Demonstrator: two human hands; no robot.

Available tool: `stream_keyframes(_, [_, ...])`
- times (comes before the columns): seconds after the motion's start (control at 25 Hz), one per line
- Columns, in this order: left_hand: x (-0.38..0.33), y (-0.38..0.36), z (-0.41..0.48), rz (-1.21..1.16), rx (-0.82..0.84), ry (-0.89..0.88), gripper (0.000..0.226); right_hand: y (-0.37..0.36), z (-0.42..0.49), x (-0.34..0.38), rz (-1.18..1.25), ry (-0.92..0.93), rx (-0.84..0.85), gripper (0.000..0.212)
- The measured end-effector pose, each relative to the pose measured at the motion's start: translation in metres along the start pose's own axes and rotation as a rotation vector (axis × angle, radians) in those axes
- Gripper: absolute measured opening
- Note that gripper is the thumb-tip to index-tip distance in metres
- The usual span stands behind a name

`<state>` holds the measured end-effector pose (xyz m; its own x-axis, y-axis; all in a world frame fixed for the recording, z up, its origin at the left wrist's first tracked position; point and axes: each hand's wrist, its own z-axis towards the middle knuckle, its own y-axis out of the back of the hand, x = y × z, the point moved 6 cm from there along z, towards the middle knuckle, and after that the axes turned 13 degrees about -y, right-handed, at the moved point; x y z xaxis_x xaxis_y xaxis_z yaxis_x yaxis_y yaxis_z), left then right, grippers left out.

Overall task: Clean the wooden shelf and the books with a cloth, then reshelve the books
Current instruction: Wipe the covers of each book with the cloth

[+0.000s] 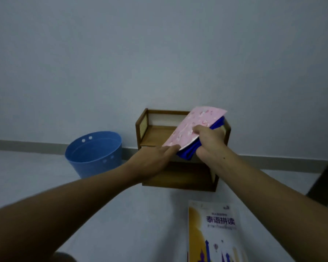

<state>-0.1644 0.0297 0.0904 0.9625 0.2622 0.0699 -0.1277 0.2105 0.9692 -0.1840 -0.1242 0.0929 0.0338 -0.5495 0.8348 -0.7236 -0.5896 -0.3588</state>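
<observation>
Dim bluish light, soft overall blur, wide-angle bending at edges

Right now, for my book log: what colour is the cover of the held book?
The book has a pink cover with pale blotches; head view shows it best.

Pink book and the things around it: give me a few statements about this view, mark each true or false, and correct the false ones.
1. The right hand holds the pink book together with a blue cloth. True.
2. The blue bucket stands to the right of the wooden shelf. False: it stands to the shelf's left, by the wall.
3. The left hand touches the pink book's near corner with straight fingers. True.
4. The yellow and white book stands upright on the shelf. False: it lies flat on the floor in front of the shelf.
</observation>
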Motion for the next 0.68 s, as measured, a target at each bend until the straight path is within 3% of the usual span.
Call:
stream_keyframes(0.2, [-0.025,0.006,0.026,-0.145,-0.091,-0.083,0.051,0.026,-0.013,0.047,-0.065,0.124,-0.011,0.032])
stream_keyframes(0.28, [-0.027,0.016,0.034,-0.171,-0.257,-0.091,0.047,0.036,-0.018,0.055,-0.064,0.134,0.031,0.031])
stream_keyframes(0.36, [-0.012,0.024,0.033,-0.22,-0.46,0.016,0.044,0.043,-0.024,0.062,-0.077,0.16,0.074,0.032])
stream_keyframes(0.4, [0.002,0.025,0.029,-0.321,-0.551,0.112,0.039,0.044,-0.028,0.065,-0.096,0.174,0.095,0.033])
stream_keyframes(0.48, [0.028,0.018,0.018,-0.76,-0.648,0.337,0.026,0.047,-0.033,0.073,-0.127,0.199,0.145,0.034])
stream_keyframes(0.56, [0.033,0.006,0.011,-1.209,-0.594,0.506,0.043,0.051,-0.037,0.08,-0.148,0.206,0.204,0.037])
stream_keyframes(0.68, [0.029,0.01,0.007,-1.469,-0.566,0.525,0.053,0.061,-0.036,0.085,-0.158,0.173,0.197,0.042])
